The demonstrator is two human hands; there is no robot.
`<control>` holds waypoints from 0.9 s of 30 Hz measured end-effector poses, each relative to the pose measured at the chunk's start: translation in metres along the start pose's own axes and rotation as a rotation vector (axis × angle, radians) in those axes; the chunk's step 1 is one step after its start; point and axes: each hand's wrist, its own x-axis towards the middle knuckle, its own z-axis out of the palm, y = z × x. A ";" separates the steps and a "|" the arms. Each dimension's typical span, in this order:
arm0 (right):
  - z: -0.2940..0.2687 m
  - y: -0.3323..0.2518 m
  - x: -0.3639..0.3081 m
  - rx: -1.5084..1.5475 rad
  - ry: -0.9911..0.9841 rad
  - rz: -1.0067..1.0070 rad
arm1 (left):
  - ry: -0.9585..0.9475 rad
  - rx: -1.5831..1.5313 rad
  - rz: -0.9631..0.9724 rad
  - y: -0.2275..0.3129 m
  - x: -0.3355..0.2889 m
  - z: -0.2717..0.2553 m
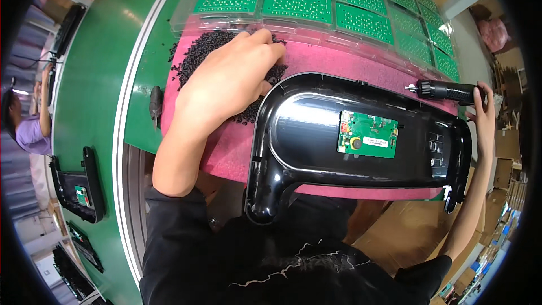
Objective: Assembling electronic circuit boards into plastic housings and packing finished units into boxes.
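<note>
My left hand [228, 73] rests over a heap of small black pieces that look like screws [197, 51], fingers curled down into it. Its fingertips are hidden, so what they pinch does not show. At the far right, my right hand [484, 110] has its fingers closed round the back end of a black electric screwdriver [446, 90], whose bit points left. Between my hands a glossy black plastic housing [316, 161] lies inner side up. A green circuit board [370, 135] with a white label sits in its recess.
Pink matting [226, 152] covers the bench under the housing. Behind it stand clear trays with many green circuit boards [296, 5]. A dark pointed tool [156, 104] lies left of the heap. Across the green bench are another housing [79, 186] and a person in purple [35, 135].
</note>
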 end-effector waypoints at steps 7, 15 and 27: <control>0.087 -0.078 -0.027 0.858 0.287 -0.276 | -0.048 -0.068 -0.012 -0.022 0.005 -0.006; 0.104 -0.169 -0.067 1.542 -0.234 -0.272 | 0.047 -0.052 -0.008 -0.034 -0.003 -0.032; 0.137 -0.226 -0.120 1.913 -0.394 -0.319 | 0.037 -0.961 0.031 0.016 0.002 -0.041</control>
